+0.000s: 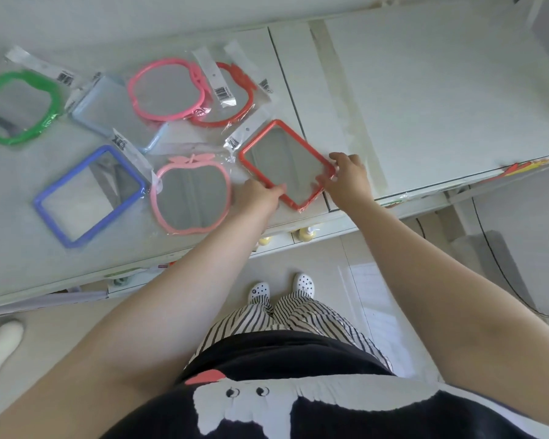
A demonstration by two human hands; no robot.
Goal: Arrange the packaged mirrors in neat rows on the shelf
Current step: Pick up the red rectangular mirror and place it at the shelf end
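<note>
A red rectangular mirror in clear packaging lies tilted near the front edge of the white shelf. My left hand grips its near-left edge and my right hand grips its right corner. To its left lie a pink apple-shaped mirror and a blue rectangular mirror. Further back are a green apple-shaped mirror, a pale blue rectangular one, a pink apple-shaped one and a red apple-shaped one, partly overlapping.
The shelf's right half is bare white board with tape strips. Below the front edge are yellow bottles on a lower level. My feet in white shoes stand on the tiled floor. Another person's white shoe is at the left.
</note>
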